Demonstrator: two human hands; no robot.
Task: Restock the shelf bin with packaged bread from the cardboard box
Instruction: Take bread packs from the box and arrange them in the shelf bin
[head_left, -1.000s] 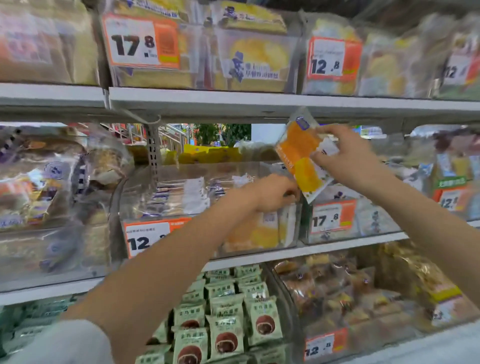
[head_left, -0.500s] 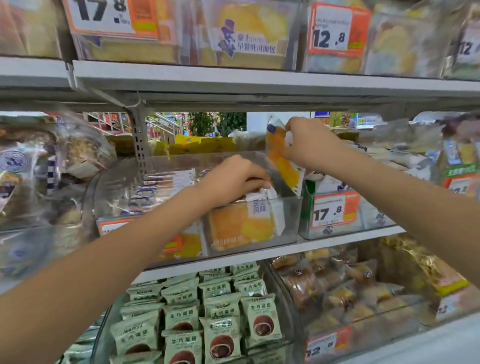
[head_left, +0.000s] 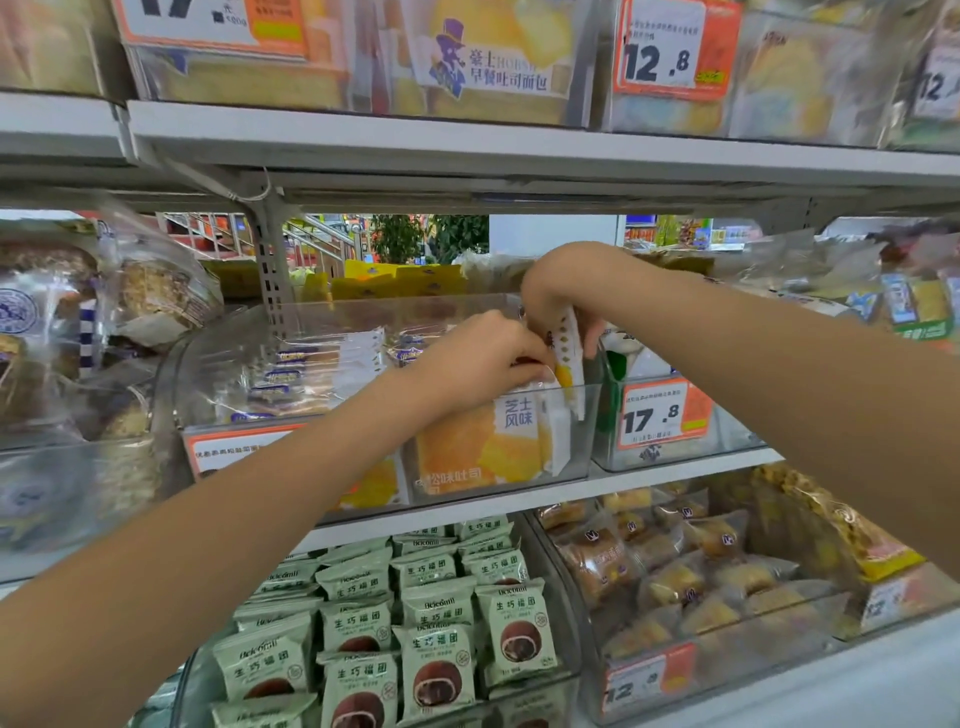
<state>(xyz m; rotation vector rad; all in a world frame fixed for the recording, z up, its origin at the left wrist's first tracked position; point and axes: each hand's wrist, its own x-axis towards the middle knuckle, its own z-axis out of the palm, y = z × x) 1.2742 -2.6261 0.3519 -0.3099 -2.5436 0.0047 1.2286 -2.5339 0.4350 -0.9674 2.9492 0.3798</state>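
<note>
Bread is going in: your right hand (head_left: 558, 291) pinches 1 packet (head_left: 567, 364) upright at the clear bin (head_left: 582, 441) rim's right end, your left hand (head_left: 485, 358) grips packets already inside (cardboard box unseen), so remaining stock can't be judged.

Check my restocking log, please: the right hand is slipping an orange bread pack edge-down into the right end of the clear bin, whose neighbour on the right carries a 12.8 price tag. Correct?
Nearly. The head view shows the right hand lowering the orange bread pack edge-down into the right end of the clear bin, but the neighbouring bin's price tag reads 17.8, not 12.8. The left hand holds back the packs already inside.
</note>
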